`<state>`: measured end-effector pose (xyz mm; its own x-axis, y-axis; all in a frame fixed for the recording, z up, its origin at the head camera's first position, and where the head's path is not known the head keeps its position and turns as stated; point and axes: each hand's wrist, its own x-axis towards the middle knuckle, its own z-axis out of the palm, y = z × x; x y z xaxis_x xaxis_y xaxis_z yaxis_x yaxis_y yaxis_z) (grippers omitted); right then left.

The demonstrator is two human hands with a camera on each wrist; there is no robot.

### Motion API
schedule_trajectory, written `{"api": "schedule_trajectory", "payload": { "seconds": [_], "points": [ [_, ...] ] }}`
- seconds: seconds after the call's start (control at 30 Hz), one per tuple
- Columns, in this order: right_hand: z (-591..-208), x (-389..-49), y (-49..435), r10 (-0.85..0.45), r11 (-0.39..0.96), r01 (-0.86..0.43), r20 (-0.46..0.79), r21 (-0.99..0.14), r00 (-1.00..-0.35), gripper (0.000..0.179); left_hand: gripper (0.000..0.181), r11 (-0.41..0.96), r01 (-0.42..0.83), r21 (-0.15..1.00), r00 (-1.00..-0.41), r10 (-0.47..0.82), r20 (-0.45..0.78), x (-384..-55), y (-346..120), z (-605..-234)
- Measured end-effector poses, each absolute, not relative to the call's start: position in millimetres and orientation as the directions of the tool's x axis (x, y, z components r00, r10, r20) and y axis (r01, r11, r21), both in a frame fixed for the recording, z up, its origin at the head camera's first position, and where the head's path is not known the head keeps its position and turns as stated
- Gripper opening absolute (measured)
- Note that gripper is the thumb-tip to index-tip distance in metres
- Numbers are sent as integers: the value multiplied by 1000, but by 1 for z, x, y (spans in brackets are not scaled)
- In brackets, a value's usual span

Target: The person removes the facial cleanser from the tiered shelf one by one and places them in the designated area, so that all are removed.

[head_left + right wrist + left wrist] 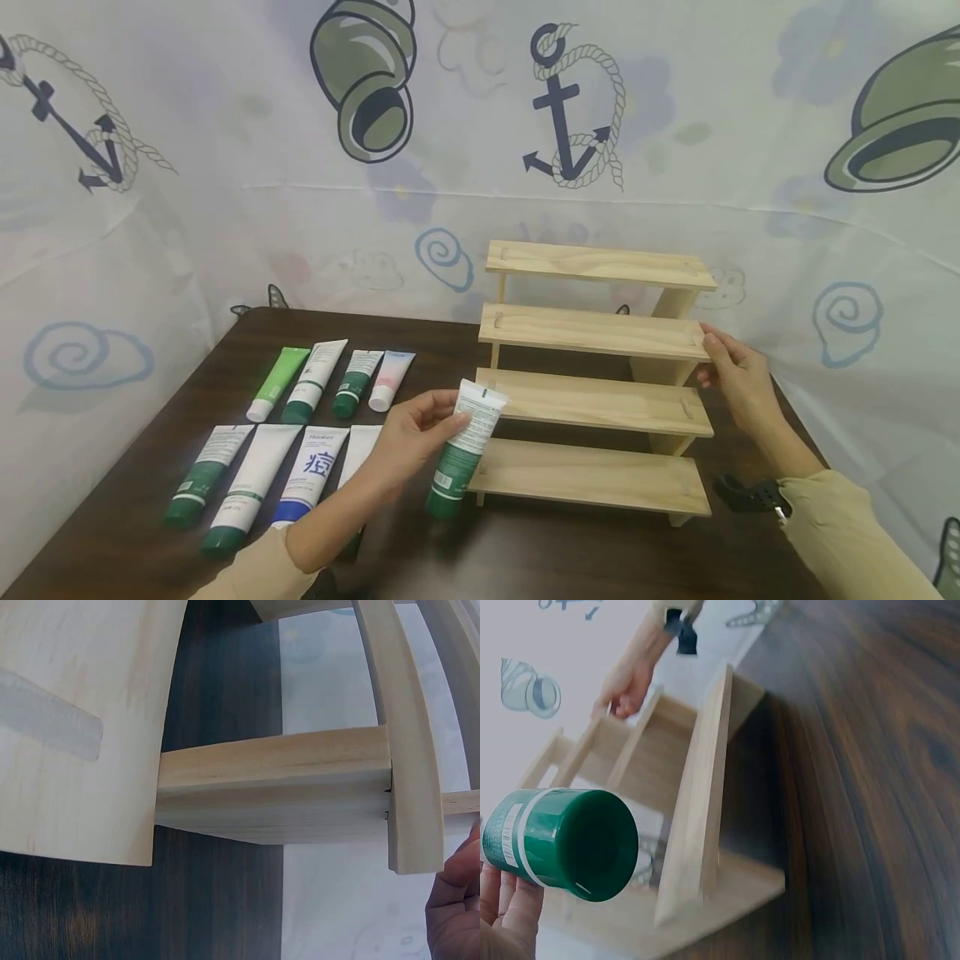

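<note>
My left hand (412, 437) pinches a white and green squeeze tube (463, 450) near its flat crimped end. The tube tilts with its green cap (596, 844) downward, in front of the left ends of the lower boards of a stepped wooden display rack (592, 333). At the rack's right side, my right hand (738, 379) grips the end of the second board from the top, thumb on the upper face. In the right wrist view only part of that hand (456, 896) shows at the right edge, beside the pale boards.
Left of the rack, several squeeze tubes lie in two rows on the dark wood table (570, 558). A green tube (277, 383) and a pink-white tube (392, 379) are in the back row; a blue-capped tube (311, 467) is in front. A patterned cloth (480, 125) hangs behind.
</note>
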<state>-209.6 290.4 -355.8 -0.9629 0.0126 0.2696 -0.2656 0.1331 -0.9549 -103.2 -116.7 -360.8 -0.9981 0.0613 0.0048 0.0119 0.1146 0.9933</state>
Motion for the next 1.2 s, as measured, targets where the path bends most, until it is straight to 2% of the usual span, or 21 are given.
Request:
{"api": "schedule_trajectory", "payload": {
  "seconds": [0.33,0.63,0.87,1.2],
  "points": [
    [-355,-208,289,14,114,-243,247,-963,-969,59,46,240,-121,963,-993,-12,-122,-100,-184,-366],
    [-356,-211,291,14,102,-251,253,-963,-967,58,66,394,-221,892,-975,-62,-214,-99,-247,-368],
    [-356,-210,291,-1,105,-272,274,-957,-962,57,77,452,-300,840,-953,-106,-283,-100,-289,-371],
    [-355,-209,291,5,157,-254,258,-954,-966,59,86,531,-372,762,-928,-199,-314,-100,-358,-380]
  ]
}}
